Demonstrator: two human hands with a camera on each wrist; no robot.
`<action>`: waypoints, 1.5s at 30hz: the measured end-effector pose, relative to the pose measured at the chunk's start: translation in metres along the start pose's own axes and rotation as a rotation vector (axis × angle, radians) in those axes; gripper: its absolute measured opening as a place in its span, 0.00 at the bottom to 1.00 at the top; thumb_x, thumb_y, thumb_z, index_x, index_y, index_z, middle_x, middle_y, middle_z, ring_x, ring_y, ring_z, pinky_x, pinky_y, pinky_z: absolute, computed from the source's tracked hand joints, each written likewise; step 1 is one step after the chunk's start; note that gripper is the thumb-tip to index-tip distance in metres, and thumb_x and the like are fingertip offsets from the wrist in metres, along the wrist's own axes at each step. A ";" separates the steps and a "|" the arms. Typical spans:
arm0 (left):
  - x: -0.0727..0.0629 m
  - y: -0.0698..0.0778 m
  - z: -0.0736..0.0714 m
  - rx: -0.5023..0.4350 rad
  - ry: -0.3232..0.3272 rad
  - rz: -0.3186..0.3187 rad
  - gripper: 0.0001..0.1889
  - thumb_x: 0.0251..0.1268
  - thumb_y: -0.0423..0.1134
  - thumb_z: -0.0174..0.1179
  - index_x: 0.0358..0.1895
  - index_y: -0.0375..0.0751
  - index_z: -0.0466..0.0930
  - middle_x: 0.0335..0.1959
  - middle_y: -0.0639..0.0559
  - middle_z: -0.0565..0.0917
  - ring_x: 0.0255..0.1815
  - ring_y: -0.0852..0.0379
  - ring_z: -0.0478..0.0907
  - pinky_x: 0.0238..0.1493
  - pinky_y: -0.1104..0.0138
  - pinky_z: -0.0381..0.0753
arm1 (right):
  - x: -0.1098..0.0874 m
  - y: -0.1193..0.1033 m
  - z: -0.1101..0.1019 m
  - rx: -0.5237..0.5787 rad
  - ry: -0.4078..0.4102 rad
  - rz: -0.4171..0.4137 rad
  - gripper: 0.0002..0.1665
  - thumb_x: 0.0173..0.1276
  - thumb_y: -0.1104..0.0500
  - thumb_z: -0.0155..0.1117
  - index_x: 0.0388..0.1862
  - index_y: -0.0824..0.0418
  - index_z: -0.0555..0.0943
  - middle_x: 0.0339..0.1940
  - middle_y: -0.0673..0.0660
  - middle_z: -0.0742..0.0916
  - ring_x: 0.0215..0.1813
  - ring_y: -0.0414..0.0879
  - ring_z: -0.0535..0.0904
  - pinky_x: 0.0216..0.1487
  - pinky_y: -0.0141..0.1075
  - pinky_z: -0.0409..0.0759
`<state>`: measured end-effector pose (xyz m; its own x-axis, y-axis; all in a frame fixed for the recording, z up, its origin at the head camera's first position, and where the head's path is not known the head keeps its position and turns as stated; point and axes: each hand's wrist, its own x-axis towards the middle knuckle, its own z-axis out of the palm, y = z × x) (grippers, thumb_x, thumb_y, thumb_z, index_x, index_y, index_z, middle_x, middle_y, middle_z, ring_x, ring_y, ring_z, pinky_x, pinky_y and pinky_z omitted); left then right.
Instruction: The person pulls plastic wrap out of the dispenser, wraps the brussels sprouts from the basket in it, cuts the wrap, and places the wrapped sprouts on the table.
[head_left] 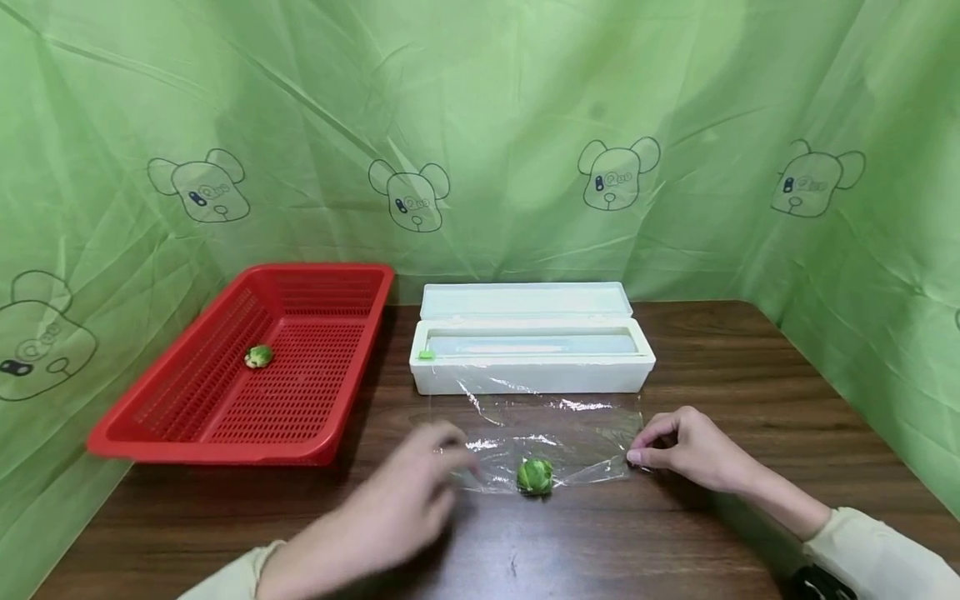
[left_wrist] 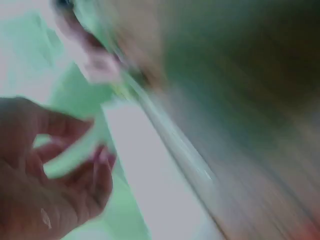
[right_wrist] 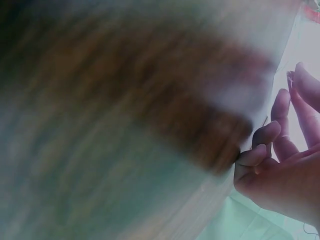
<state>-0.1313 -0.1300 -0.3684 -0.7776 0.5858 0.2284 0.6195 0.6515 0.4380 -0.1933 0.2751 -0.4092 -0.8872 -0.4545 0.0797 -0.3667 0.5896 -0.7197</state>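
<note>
Between right grip [head_left: 692, 452], pinching clear film [head_left: 577, 433], and left grip [head_left: 411, 493], loosely parted, green sprout [head_left: 535, 477]

- The head view is bright and mostly sharp, but the left fingers [head_left: 452, 459] blur.
- Glare streaks the plastic film [head_left: 551, 427]; the desk [head_left: 592, 537] catches pale sheen.
- Both wrist views look hazy, smeared.

A gap parts red basket [head_left: 300, 383] and white box [head_left: 532, 380] — film [head_left: 581, 433] bars the box's front.

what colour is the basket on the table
The basket is red, best seen in the head view.
</note>
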 end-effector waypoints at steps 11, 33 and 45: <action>0.038 0.029 0.043 0.233 0.030 0.335 0.09 0.62 0.38 0.76 0.45 0.49 0.94 0.47 0.54 0.82 0.48 0.58 0.79 0.51 0.65 0.80 | 0.002 -0.003 -0.001 -0.019 -0.025 0.020 0.02 0.68 0.56 0.78 0.34 0.49 0.92 0.33 0.42 0.88 0.37 0.36 0.80 0.38 0.32 0.77; 0.083 0.001 0.045 -0.177 -0.091 0.078 0.04 0.62 0.29 0.75 0.38 0.40 0.94 0.38 0.53 0.91 0.39 0.68 0.84 0.43 0.77 0.81 | -0.004 -0.002 -0.008 0.032 -0.049 0.053 0.04 0.69 0.55 0.76 0.37 0.53 0.93 0.34 0.45 0.89 0.37 0.37 0.80 0.38 0.32 0.78; 0.097 -0.013 0.041 -0.399 -0.157 -0.048 0.03 0.59 0.26 0.75 0.34 0.37 0.93 0.31 0.51 0.91 0.24 0.69 0.82 0.28 0.73 0.82 | -0.003 -0.035 -0.003 -0.208 0.184 -0.021 0.25 0.56 0.52 0.87 0.52 0.57 0.92 0.47 0.48 0.88 0.38 0.41 0.79 0.36 0.37 0.79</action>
<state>-0.2101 -0.0617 -0.3877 -0.7595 0.6458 0.0785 0.4691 0.4601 0.7538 -0.1786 0.2579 -0.3826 -0.9078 -0.3501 0.2309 -0.4183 0.7143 -0.5611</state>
